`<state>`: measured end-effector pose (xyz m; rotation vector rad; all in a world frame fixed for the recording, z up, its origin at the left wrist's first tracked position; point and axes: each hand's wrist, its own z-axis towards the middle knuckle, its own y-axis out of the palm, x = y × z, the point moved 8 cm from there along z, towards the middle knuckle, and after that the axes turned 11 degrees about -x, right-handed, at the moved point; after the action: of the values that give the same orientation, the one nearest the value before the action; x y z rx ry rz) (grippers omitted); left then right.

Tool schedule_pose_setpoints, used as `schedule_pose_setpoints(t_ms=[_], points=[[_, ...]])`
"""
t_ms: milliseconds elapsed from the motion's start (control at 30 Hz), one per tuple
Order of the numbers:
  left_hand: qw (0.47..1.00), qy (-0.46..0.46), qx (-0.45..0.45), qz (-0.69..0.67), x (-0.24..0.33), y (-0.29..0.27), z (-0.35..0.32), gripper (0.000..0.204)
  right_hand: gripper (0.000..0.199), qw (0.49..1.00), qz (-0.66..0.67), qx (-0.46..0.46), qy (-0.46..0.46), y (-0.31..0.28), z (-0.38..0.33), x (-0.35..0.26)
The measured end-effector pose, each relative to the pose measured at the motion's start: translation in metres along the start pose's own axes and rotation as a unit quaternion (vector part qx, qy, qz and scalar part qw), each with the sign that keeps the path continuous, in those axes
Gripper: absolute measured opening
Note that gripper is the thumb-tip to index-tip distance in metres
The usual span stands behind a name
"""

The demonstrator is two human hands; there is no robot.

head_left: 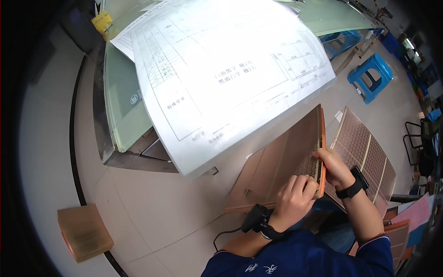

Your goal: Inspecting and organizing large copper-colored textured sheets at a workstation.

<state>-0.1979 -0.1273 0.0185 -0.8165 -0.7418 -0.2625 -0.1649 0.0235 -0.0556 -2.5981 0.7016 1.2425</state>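
A stack of copper-brown patterned panels (300,143), which look like circuit boards, is held tilted over my lap with its orange edge toward my right. My right hand (336,170) is closed on that edge, thumb on the front face. Lower down, my left hand (295,199) has its fingers curled and pressed together at the near corner of the stack. Its fingertips are partly hidden. More patterned panel (251,177) surface shows to the left, and another gridded panel (362,143) leans at the right behind my right wrist.
Printed sheets (240,101) lie on a green glass-topped table (124,111) and overhang its near edge. A blue stool (373,76) stands at the far right. A brown cardboard box (85,233) sits at the lower left by the wall. More panels (398,240) are near my right elbow.
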Motion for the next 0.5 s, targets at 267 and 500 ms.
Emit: schedule_pose_setpoints(t_ms=[267, 500], points=[[0.999, -0.023, -0.027, -0.005, -0.005, 0.000, 0.005, 0.026, 0.016, 0.999, 0.032, 0.003, -0.015, -0.004, 0.011, -0.001], [0.906, -0.076, -0.241, -0.339, -0.103, 0.005, -0.014, 0.032, 0.015, 0.996, 0.085, 0.022, 0.010, -0.023, 0.014, 0.003]])
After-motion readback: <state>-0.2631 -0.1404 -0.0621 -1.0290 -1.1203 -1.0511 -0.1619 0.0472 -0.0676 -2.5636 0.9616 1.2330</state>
